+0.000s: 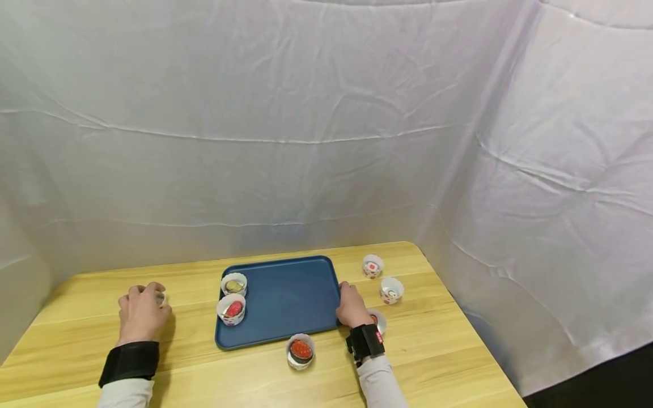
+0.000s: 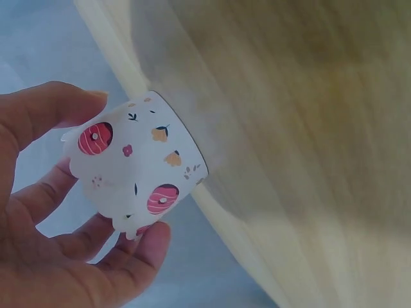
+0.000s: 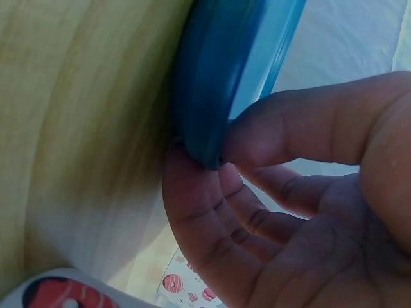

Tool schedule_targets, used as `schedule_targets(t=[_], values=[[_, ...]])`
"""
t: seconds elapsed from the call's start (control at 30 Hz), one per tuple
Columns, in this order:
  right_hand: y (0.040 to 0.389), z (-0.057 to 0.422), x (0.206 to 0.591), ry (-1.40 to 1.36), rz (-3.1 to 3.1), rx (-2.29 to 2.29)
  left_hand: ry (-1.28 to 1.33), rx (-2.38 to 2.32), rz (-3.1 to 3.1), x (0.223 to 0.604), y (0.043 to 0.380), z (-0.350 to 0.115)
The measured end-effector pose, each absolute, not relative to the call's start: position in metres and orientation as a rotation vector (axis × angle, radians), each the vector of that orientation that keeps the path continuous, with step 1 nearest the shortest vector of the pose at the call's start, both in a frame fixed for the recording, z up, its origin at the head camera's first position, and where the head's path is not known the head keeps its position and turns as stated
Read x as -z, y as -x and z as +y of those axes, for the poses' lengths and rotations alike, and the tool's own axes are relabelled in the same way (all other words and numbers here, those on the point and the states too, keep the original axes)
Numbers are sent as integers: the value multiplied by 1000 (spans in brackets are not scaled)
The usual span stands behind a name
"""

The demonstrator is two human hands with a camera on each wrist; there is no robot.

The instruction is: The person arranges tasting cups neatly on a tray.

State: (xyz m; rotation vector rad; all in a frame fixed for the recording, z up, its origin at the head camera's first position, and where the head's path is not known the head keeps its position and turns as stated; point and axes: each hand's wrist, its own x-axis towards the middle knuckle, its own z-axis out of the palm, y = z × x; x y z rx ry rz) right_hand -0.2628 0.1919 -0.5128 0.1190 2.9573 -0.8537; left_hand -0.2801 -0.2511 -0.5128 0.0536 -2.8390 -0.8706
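Observation:
My left hand (image 1: 141, 314) curls round the top of a white paper baking cup (image 2: 138, 157) with doughnut and flower prints; its base is at or just above the wooden table. What it contains is hidden. On the right, my right hand (image 1: 353, 306) pinches the edge of a blue rectangular tray (image 3: 212, 83), thumb above and fingers below. Two paper cups stand at the tray's left side, one with a yellowish piece (image 1: 234, 286), one with a pink-red piece (image 1: 234, 309). In front of the tray, another cup holds a toy-like sushi roll with red topping (image 1: 301, 350).
Right of the tray stand two printed cups, a farther one (image 1: 372, 266) and a nearer one (image 1: 391, 290). A third cup (image 1: 378, 321) is partly hidden by my right wrist. The wooden table (image 1: 433, 345) is bordered by pale hanging cloth (image 1: 255, 170) behind and at the sides.

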Motion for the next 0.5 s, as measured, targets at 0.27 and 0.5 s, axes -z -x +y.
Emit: schedule_targets(t=[0.27,0.5], values=[[262,192,513,-105,2946,864,-100,940,-2847,512,274,-250],[263,193,513,-120,2933,889,-89,939,-2833,512,268,-246]])
